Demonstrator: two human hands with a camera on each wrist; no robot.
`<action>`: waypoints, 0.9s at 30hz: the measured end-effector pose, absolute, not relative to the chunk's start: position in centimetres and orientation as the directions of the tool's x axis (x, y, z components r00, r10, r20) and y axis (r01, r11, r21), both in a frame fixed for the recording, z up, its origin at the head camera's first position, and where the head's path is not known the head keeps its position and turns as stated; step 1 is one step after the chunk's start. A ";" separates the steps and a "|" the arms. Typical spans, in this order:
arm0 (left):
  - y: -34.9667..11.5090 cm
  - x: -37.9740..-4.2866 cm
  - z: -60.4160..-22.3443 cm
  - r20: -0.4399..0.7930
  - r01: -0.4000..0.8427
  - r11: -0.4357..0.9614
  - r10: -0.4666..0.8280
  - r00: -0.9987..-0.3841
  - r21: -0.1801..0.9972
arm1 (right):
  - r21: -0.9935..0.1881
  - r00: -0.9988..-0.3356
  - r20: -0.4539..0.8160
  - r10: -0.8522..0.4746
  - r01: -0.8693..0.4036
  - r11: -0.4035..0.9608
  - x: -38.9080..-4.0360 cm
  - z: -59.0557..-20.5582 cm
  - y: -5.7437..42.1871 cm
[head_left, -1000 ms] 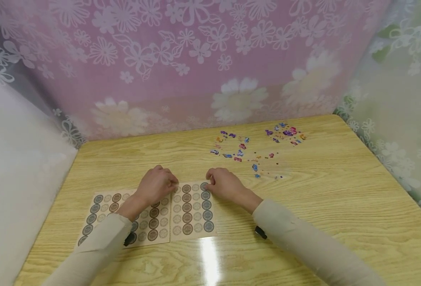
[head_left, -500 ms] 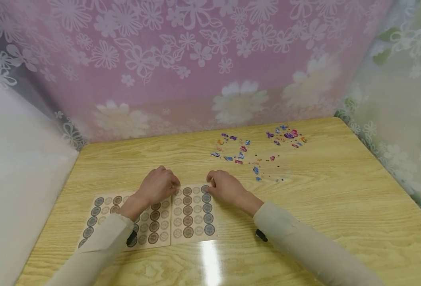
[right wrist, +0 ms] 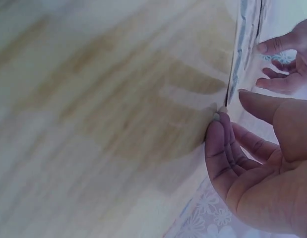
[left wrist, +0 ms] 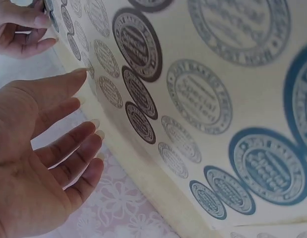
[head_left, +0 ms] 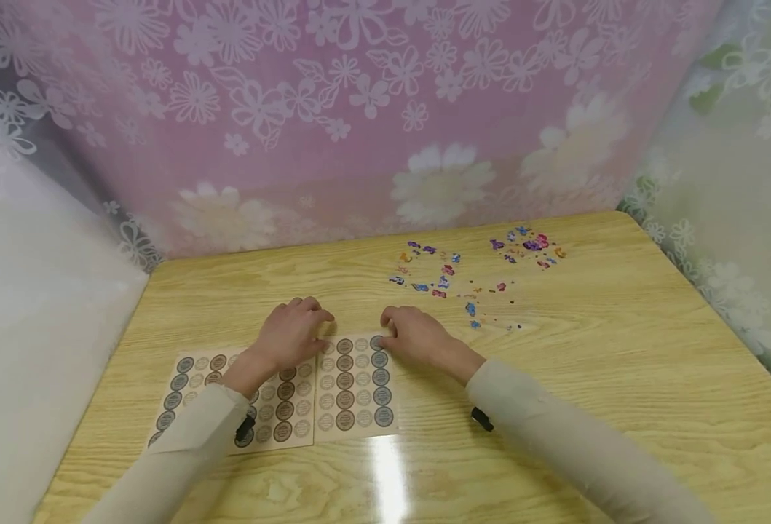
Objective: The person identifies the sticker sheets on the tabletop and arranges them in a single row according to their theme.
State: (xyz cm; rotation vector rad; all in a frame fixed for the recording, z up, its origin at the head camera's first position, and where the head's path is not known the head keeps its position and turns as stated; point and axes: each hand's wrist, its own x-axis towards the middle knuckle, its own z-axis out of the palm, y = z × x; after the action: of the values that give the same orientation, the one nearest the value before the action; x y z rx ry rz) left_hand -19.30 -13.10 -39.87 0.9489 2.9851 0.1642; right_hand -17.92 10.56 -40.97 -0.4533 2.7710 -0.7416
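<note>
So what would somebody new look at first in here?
Probably the big pink backdrop with pale flowers, behind the table. Then maybe the bright bits scattered on the table's far part, right of the middle. After that, the left hand and right hand, at the far edge of the sheets covered in circles.

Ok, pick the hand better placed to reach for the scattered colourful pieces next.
Probably the right hand, at the far right corner of the right sheet: it lies nearer the colourful pieces, while the left hand is farther off.
</note>
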 end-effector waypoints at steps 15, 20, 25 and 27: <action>-12.7 -20.3 -39.3 0.099 0.587 0.795 0.579 -0.809 0.154 | -0.434 -0.921 -0.078 -0.383 -0.314 0.844 -19.3 -39.6 15.1; -11.9 -21.2 -39.4 0.154 0.600 0.786 0.581 -0.799 0.152 | -0.342 -0.918 -0.023 -0.396 -0.365 0.866 -19.9 -39.7 17.2; -10.6 -22.2 -39.5 0.173 0.622 0.774 0.601 -0.781 0.117 | -0.248 -0.912 0.026 -0.410 -0.403 0.881 -20.5 -40.0 18.9; -10.0 -22.6 -39.5 0.162 0.625 0.772 0.607 -0.778 0.112 | -0.216 -0.910 0.040 -0.412 -0.410 0.886 -20.8 -40.1 19.5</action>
State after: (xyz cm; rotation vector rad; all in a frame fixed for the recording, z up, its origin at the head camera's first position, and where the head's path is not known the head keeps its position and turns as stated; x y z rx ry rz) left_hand -22.61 -9.97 -39.46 1.0699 3.0667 0.2613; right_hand -20.78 19.50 -40.13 -0.6634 3.0443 -0.3456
